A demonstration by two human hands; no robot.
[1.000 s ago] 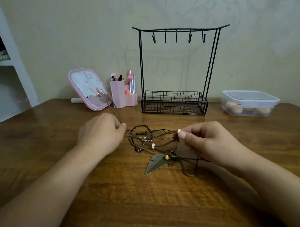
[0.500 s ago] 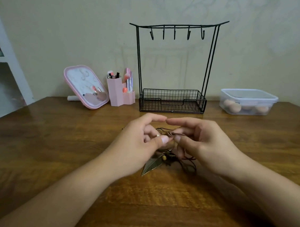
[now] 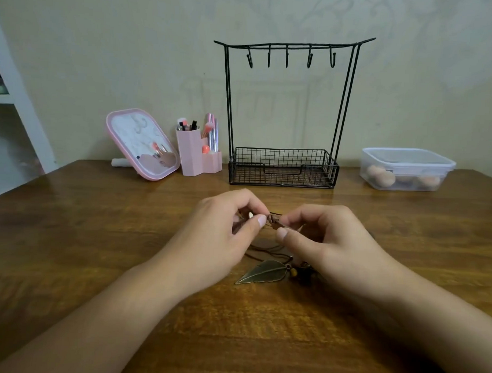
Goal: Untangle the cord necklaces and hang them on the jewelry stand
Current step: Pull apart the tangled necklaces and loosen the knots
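A tangle of brown cord necklaces (image 3: 271, 221) lies on the wooden table (image 3: 70, 236) in front of me, with a metal leaf pendant (image 3: 264, 275) and small beads (image 3: 300, 273) at its near side. My left hand (image 3: 223, 238) and my right hand (image 3: 323, 242) meet over the tangle, each pinching the cords between thumb and fingertips. A white bead shows in my left fingers. Much of the cord is hidden under both hands. The black wire jewelry stand (image 3: 286, 109) stands behind, with several bare hooks on its top bar and a mesh basket at its base.
A pink mirror (image 3: 141, 143) and a pink holder with brushes (image 3: 197, 154) stand left of the stand. A lidded clear plastic box (image 3: 405, 169) sits at the back right. A white shelf (image 3: 16, 100) is at the far left, and the wall is close behind.
My hands were apart a second ago, stretching the cords between them. My left hand has moved right to meet the right one, and both now pinch the tangle close together.
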